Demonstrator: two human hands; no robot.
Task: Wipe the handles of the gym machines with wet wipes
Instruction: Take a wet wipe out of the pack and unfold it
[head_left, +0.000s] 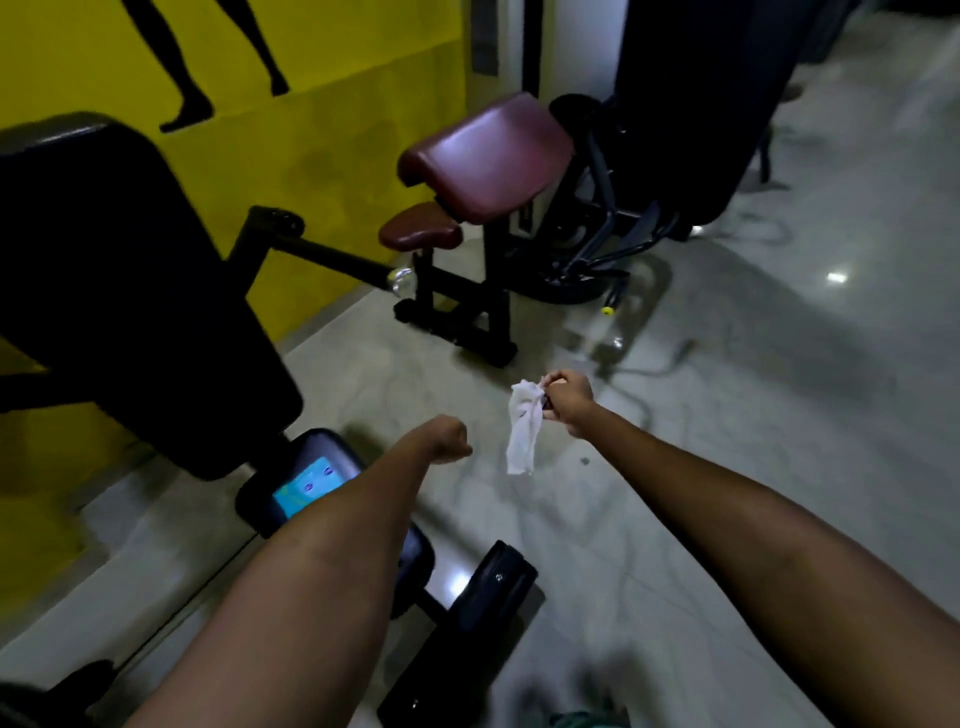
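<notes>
Item: wet wipe (523, 426) — white, crumpled, hanging loose below the right hand (569, 400), whose fingers pinch its top corner together with a small dark thing that cannot be identified. It hangs in the air over the floor (727, 389), touching no machine.

Left hand (449, 439): curled into a fist, holding nothing, just beside the wipe.

Step in hand, by judgement: carrying the wipe to a handle. To do it well, bunch the wipe into the palm so a broad damp face meets the grip, wrap it fully round the bar, and draw along its length.

Nearby: maroon-padded curl machine (483, 161) ahead; black padded bench (130, 291) at left, with a blue packet (306, 488) on its seat — possibly the wipes pack, label unreadable.

Hard to make out: no handle grip is plainly visible; the dim light swallows the dark frames; the lower edge is blurred.
</notes>
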